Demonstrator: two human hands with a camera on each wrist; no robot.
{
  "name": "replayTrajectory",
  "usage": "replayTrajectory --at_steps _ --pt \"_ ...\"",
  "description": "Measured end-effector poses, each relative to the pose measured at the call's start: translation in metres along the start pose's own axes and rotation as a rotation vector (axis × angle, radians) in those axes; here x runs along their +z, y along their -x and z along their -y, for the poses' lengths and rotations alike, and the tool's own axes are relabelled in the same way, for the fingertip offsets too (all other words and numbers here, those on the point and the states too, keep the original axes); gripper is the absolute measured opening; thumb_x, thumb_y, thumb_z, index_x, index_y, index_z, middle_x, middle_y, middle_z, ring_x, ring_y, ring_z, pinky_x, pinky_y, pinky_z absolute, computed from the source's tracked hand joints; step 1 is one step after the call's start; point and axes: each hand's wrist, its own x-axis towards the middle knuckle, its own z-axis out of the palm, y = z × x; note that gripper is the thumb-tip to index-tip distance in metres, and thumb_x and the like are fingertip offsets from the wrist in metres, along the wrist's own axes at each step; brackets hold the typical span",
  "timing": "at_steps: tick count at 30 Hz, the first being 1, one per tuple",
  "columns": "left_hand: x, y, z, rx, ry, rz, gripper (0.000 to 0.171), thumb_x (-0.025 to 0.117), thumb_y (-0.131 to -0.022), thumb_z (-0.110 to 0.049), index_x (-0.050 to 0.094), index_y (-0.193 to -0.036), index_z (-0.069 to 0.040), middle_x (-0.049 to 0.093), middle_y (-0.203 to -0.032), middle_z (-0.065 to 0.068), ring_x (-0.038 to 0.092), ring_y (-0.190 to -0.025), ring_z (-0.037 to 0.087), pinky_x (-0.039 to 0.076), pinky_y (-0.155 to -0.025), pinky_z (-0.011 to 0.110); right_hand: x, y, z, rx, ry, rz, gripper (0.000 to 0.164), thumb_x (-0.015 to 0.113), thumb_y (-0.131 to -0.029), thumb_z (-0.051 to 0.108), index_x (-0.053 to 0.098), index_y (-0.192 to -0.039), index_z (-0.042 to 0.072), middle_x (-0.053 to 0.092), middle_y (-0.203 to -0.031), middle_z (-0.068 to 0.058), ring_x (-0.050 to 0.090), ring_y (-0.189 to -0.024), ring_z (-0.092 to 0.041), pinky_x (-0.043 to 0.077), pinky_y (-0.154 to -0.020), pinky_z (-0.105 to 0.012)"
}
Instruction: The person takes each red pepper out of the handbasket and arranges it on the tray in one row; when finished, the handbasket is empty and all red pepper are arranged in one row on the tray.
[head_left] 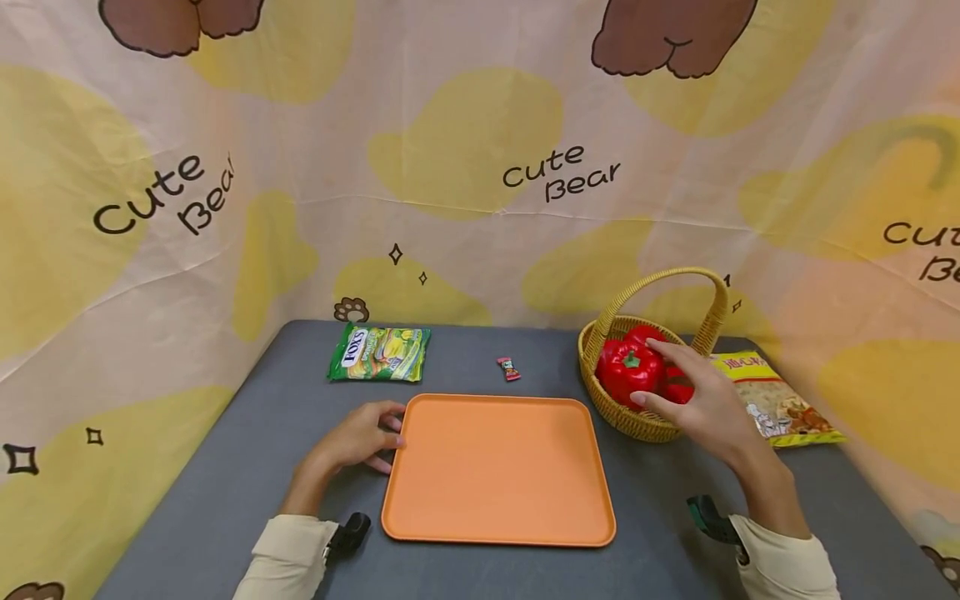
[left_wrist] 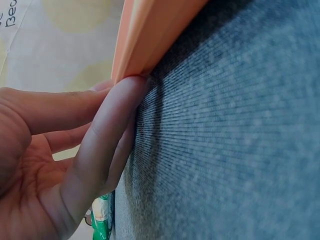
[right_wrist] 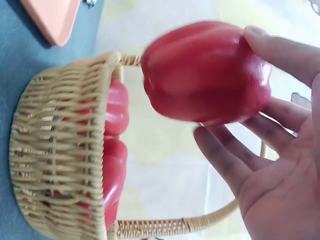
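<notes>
My right hand (head_left: 708, 404) holds a red bell pepper (head_left: 626, 379) above the wicker basket (head_left: 645, 427). In the right wrist view the thumb and fingers grip the pepper (right_wrist: 205, 75) from one side, apart from the basket's rim. More red peppers (right_wrist: 114, 175) lie inside the basket. At the left edge of an orange tray (head_left: 498, 471), my left hand (head_left: 367, 437) pinches the rim. The left wrist view has the thumb on one side of the tray (left_wrist: 150, 35) and a finger on the other, low by the tabletop.
A green candy bag (head_left: 382, 353) lies at the back left, a small wrapped candy (head_left: 508, 368) behind the tray. Right of the basket is a yellow-edged food packet (head_left: 776, 400). The basket's tall handle (head_left: 611, 308) arches up beyond the right hand. A printed cloth (head_left: 450, 167) surrounds the grey table.
</notes>
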Motion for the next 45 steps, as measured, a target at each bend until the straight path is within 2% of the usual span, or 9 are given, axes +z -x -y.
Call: replayTrajectory --at_steps 4,6,9,11,14,18,23,29,45 --pt "-0.001 0.002 -0.001 0.007 0.002 0.004 0.058 0.069 -0.097 0.005 0.046 -0.149 0.013 0.06 -0.121 0.024 0.069 -0.089 0.021 0.067 -0.063 0.043 0.004 -0.001 0.008 -0.029 -0.028 0.028 0.077 0.085 -0.091 0.034 0.051 -0.157 0.015 0.052 -0.154 -0.019 0.056 -0.13 -0.045 0.057 -0.098 -0.064" --pt "-0.001 0.002 -0.001 0.004 0.002 0.003 0.058 0.069 -0.097 0.005 0.046 -0.149 0.013 0.06 -0.121 0.024 0.069 -0.089 0.021 0.067 -0.063 0.043 0.007 -0.002 0.011 -0.049 -0.055 0.042 0.077 0.086 -0.09 0.031 0.051 -0.157 0.015 0.053 -0.153 -0.017 0.058 -0.129 -0.042 0.06 -0.1 -0.044" --pt "-0.001 0.003 -0.001 0.001 0.002 0.003 0.058 0.069 -0.097 0.005 0.046 -0.15 0.014 0.06 -0.121 0.024 0.069 -0.089 0.021 0.067 -0.063 0.043 0.014 -0.005 0.014 -0.095 -0.105 0.054 0.075 0.087 -0.089 0.025 0.053 -0.155 0.011 0.054 -0.151 -0.015 0.058 -0.129 -0.038 0.053 -0.098 -0.016" --pt "-0.001 0.002 -0.001 -0.002 0.002 0.002 0.058 0.069 -0.097 0.005 0.046 -0.15 0.013 0.06 -0.121 0.024 0.069 -0.089 0.021 0.067 -0.063 0.043 0.021 -0.007 0.016 -0.119 -0.129 0.061 0.073 0.088 -0.088 0.023 0.056 -0.152 0.01 0.056 -0.148 -0.013 0.059 -0.127 -0.035 0.05 -0.097 -0.01" --pt "-0.001 0.002 -0.001 -0.004 -0.001 0.003 0.058 0.07 -0.097 0.004 0.046 -0.15 0.012 0.06 -0.122 0.024 0.069 -0.09 0.021 0.067 -0.064 0.043 0.033 -0.011 0.019 -0.134 -0.138 0.091 0.072 0.089 -0.086 0.024 0.057 -0.149 0.011 0.058 -0.145 -0.01 0.059 -0.126 -0.031 0.06 -0.101 -0.03" --pt "-0.001 0.001 -0.001 -0.002 0.0 0.006 0.058 0.07 -0.097 0.003 0.046 -0.15 0.012 0.06 -0.122 0.023 0.069 -0.09 0.021 0.067 -0.064 0.043 0.052 -0.016 0.025 -0.116 -0.173 0.168 0.074 0.09 -0.085 0.026 0.056 -0.148 0.009 0.057 -0.144 -0.011 0.059 -0.128 -0.034 0.058 -0.103 -0.058" --pt "0.0 0.0 0.002 -0.005 0.006 0.007 0.058 0.07 -0.097 0.004 0.047 -0.15 0.012 0.06 -0.121 0.023 0.07 -0.089 0.021 0.067 -0.063 0.043 0.076 -0.023 0.034 -0.11 -0.223 0.236 0.075 0.092 -0.081 0.023 0.056 -0.146 0.009 0.059 -0.14 -0.01 0.063 -0.123 -0.032 0.059 -0.101 -0.055" --pt "0.001 -0.002 0.003 -0.031 0.01 -0.006 0.056 0.069 -0.097 0.004 0.049 -0.15 0.009 0.061 -0.121 0.021 0.07 -0.087 0.021 0.067 -0.064 0.042 0.1 -0.031 0.045 -0.179 -0.222 0.279 0.069 0.091 -0.083 0.021 0.06 -0.143 0.007 0.063 -0.134 -0.006 0.069 -0.113 -0.027 0.06 -0.101 -0.05" --pt "0.0 -0.001 0.003 -0.028 -0.001 -0.009 0.055 0.068 -0.098 0.003 0.049 -0.15 0.008 0.062 -0.121 0.021 0.07 -0.088 0.021 0.067 -0.063 0.041 0.147 -0.043 0.074 -0.18 -0.189 0.424 0.068 0.086 -0.089 0.028 0.059 -0.149 0.012 0.061 -0.143 -0.009 0.059 -0.128 -0.031 0.051 -0.11 -0.06"
